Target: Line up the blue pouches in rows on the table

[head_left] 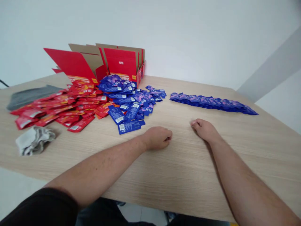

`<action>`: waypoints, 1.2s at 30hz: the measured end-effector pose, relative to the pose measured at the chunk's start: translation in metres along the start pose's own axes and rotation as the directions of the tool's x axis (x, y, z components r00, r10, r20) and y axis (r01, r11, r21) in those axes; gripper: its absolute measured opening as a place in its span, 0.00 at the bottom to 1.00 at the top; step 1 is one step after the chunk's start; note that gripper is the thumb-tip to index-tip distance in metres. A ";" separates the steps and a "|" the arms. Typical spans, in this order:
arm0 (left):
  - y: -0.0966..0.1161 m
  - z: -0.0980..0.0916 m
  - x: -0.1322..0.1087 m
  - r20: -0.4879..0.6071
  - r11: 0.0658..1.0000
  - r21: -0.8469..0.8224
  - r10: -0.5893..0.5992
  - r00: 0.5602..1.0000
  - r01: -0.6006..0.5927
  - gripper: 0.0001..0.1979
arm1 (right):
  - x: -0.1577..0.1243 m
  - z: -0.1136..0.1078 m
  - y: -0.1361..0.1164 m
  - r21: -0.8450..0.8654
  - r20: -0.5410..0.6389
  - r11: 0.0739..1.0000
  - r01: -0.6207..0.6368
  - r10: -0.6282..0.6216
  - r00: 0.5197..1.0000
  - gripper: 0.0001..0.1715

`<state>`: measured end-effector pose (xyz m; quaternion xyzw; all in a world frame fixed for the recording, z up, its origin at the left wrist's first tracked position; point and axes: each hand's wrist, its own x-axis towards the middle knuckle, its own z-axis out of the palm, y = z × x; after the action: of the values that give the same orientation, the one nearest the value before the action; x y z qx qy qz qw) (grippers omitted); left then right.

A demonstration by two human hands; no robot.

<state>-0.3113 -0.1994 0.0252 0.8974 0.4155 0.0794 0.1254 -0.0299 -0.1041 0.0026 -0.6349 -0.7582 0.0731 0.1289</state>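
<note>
Blue sachets point(133, 110) lie heaped and in a row.

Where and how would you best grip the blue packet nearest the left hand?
Probably by the narrow tab at the right end of the blue packet, pinched from the right: the packet lies at the near edge of the blue pile, its tab sticking out on the side of the left hand.

A pale wall point(188, 37) (grey-banded at right) backs a wood-grain table point(183, 175).
</note>
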 end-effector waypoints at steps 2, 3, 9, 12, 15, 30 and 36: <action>0.000 -0.003 -0.002 -0.007 1.000 0.010 0.005 1.000 -0.005 0.08 | 0.001 0.001 0.002 0.002 -0.003 1.000 -0.010 0.010 1.000 0.18; 0.000 -0.005 -0.003 -0.018 1.000 0.024 -0.003 1.000 0.004 0.08 | 0.001 0.001 0.003 -0.001 -0.006 1.000 -0.015 0.015 1.000 0.18; -0.016 -0.045 -0.016 -0.256 0.940 0.081 -0.302 0.918 0.331 0.11 | 0.002 0.001 0.004 0.011 0.002 1.000 -0.027 0.027 1.000 0.19; -0.035 -0.067 -0.033 -0.357 0.842 0.109 -0.463 0.811 0.528 0.11 | 0.003 0.002 0.004 0.017 -0.004 1.000 -0.019 0.019 1.000 0.19; -0.058 -0.073 -0.059 -0.419 0.723 0.184 -0.555 0.719 0.666 0.14 | 0.004 0.004 0.004 0.018 -0.020 1.000 -0.023 0.024 1.000 0.18; -0.062 -0.015 -0.114 -0.350 0.693 0.152 -0.630 0.694 0.705 0.27 | 0.005 0.004 0.002 0.038 -0.030 0.999 -0.023 0.024 0.999 0.17; -0.005 -0.001 -0.125 -0.304 0.808 0.154 -0.509 0.805 0.569 0.24 | 0.004 0.003 -0.002 0.015 -0.018 1.000 -0.021 0.022 1.000 0.18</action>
<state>-0.3950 -0.2917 0.0203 0.7322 0.6732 0.1016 -0.0181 -0.0334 -0.1002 0.0009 -0.6427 -0.7496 0.0742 0.1396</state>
